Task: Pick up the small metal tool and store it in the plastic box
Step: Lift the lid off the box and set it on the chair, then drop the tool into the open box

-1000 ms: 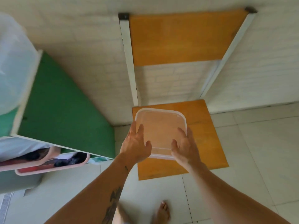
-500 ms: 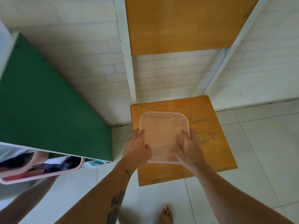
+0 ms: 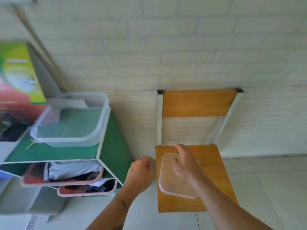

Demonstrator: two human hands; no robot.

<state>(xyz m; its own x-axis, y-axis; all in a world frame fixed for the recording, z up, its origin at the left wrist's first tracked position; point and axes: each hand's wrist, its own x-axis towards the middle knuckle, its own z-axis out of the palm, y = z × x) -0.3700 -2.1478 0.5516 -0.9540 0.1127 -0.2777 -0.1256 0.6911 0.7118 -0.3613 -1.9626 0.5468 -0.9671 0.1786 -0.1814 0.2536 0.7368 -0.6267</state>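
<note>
A clear plastic lid (image 3: 174, 185) lies flat on the orange seat of a chair (image 3: 214, 180). My right hand (image 3: 184, 163) hovers just above it with fingers spread, holding nothing. My left hand (image 3: 141, 171) is off the lid's left edge, fingers curled in and empty. A clear plastic box (image 3: 103, 123) without a lid stands on the green top of a shelf unit (image 3: 49, 151) at the left. A thin pale item (image 3: 30, 145) lies by the box's front left corner, too blurred to identify.
Under the green top, two pink bins (image 3: 63, 178) (image 3: 86, 191) hold clothes and stick out toward me. A colourful carton (image 3: 18, 75) stands behind the box. The chair backs onto a white brick wall (image 3: 182, 47). Pale floor tiles (image 3: 265, 188) spread to the right.
Both hands have let go of the lid, which now rests on the chair seat. The view has swung up and left, bringing the shelf top and the plastic box into sight.
</note>
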